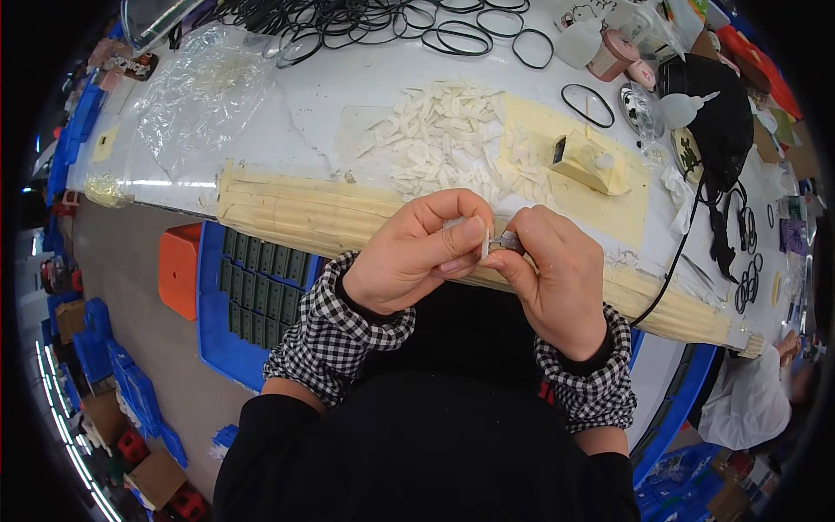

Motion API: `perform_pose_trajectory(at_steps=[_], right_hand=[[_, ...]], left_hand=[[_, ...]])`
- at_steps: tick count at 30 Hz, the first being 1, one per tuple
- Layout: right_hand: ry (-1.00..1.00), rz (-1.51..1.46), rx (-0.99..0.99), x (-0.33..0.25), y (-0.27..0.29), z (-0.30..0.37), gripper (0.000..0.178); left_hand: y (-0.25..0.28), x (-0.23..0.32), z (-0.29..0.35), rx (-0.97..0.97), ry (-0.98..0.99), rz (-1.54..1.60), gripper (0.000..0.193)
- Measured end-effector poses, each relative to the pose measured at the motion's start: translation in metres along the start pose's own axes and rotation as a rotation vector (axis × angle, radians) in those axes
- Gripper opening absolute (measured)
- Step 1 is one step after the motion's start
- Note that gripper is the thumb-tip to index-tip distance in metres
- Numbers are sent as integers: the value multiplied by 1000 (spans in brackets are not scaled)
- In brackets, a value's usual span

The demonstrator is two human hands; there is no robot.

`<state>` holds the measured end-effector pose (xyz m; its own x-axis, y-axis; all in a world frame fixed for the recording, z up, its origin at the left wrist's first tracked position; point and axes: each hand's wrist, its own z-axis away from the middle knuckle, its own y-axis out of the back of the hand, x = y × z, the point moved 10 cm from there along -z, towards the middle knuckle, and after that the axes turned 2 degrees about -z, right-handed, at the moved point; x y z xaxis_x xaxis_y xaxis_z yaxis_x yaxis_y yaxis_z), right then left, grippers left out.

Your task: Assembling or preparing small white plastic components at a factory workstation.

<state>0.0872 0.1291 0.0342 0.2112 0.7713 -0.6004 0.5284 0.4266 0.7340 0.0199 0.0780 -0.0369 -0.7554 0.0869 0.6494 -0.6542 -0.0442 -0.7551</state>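
Observation:
My left hand (422, 252) is closed, pinching a small white strip (485, 243) upright between thumb and fingers. Close against it, my right hand (557, 277) is closed around a small grey piece (511, 242) with a thin metal tip that points at the strip. Most of that grey piece is hidden in my fingers, so its kind does not show. Both hands are above the table's padded front edge (287, 209). Just beyond them lies a loose pile of similar white strips (439, 130), partly spread over a yellow sheet (622, 196).
A yellow block-shaped holder (591, 163) stands on the sheet. Black rubber rings (374, 22) heap at the back, near a crumpled clear plastic bag (204, 100). Squeeze bottles (683, 109) and a black cable (683, 252) lie right. Below are a blue crate (209, 304) and an orange stool (180, 271).

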Motion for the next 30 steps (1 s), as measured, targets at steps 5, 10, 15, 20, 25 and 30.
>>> perform_pose_trajectory(at_steps=[5,10,15,20,25,30], right_hand=[[14,13,-21,-1,0,1,33],[12,-20,8,-2,1,-1,33],[16,-15,-9,-1,0,1,33],[1,-60,-26,-2,0,0,31],[12,-52,-14,-4,1,0,30],[-6,-82,-78,-3,0,-1,29]], left_hand=[[-1,1,0,-3,1,-15,16],[-3,0,0,-25,8,0,16],[-3,-2,0,-25,10,25,17],[-4,-4,0,-36,23,51,17],[-5,-4,0,-28,29,64,17],[-5,-3,0,-27,27,15,17]])
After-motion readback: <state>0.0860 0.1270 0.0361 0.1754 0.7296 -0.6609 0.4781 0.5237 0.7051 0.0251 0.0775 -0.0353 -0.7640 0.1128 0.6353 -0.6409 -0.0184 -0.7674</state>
